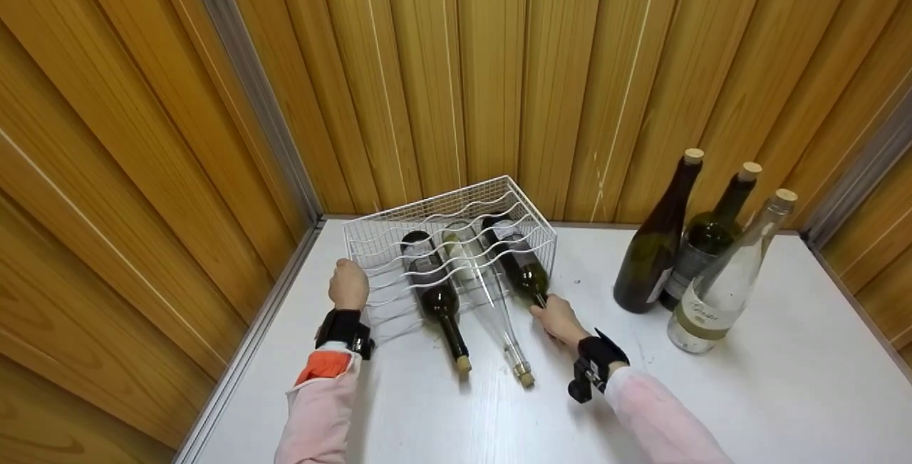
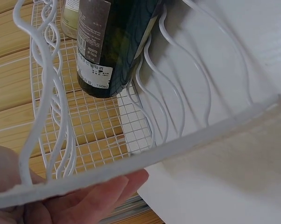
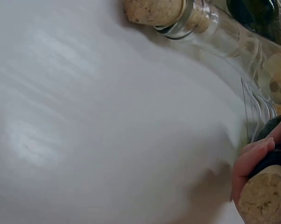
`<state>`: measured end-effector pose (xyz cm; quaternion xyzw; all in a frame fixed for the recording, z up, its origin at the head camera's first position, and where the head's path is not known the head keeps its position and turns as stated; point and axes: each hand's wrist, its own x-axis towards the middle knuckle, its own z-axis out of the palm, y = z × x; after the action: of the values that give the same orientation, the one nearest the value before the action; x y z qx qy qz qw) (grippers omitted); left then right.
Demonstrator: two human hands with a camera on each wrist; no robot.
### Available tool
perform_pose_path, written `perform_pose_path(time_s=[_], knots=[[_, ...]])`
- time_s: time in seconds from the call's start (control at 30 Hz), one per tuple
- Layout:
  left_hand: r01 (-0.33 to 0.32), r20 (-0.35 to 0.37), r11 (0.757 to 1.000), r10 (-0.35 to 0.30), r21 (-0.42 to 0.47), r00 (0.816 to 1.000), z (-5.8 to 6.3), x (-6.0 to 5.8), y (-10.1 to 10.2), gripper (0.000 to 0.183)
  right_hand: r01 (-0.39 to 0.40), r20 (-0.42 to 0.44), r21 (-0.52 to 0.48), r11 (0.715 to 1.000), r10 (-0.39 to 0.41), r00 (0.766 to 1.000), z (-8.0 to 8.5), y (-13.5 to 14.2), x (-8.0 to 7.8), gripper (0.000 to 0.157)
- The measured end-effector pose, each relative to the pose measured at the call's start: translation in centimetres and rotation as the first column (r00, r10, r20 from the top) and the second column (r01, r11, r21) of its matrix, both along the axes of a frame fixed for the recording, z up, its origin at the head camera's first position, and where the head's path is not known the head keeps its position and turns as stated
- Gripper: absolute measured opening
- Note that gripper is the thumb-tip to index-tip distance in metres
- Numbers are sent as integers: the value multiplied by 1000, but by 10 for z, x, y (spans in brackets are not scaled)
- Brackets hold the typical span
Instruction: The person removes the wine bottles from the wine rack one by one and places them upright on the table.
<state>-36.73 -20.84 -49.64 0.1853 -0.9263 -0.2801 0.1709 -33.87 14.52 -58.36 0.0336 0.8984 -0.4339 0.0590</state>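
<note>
A white wire wine rack (image 1: 427,204) lies on the table with three corked bottles lying in it, necks toward me. My left hand (image 1: 349,284) grips the rack's left side; in the left wrist view, its fingers (image 2: 101,193) show behind the white frame bar. My right hand (image 1: 559,318) holds the neck of the rightmost dark green wine bottle (image 1: 527,275). That bottle's cork (image 3: 265,198) sticks out past the fingers in the right wrist view. A clear bottle (image 1: 491,300) lies in the middle, and another dark wine bottle (image 1: 438,300) is left of it.
To the right stand three corked bottles: a tall brown one (image 1: 648,257), a dark green one (image 1: 702,243) behind, and a clear one (image 1: 719,300) with a pale label. Wood-patterned panels (image 1: 491,79) rise behind the white table (image 1: 456,421) and on both sides.
</note>
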Motion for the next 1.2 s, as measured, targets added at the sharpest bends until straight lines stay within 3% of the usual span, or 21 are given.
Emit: perform_pose_path(time_s=[0.37,0.77,1.2], knots=[[-8,0,1000,8,6,1000,0,3,2,21,-2,87,-74,997,9,996,18,3,19,15],[3,5,1000,-3,4,1000,-2,0,-1,21,24,72,-100,995,-17,997,21,9,43,13],[22,26,1000,-22,19,999,0,1,-2,23,24,118,-81,996,-14,993,34,23,64,15]])
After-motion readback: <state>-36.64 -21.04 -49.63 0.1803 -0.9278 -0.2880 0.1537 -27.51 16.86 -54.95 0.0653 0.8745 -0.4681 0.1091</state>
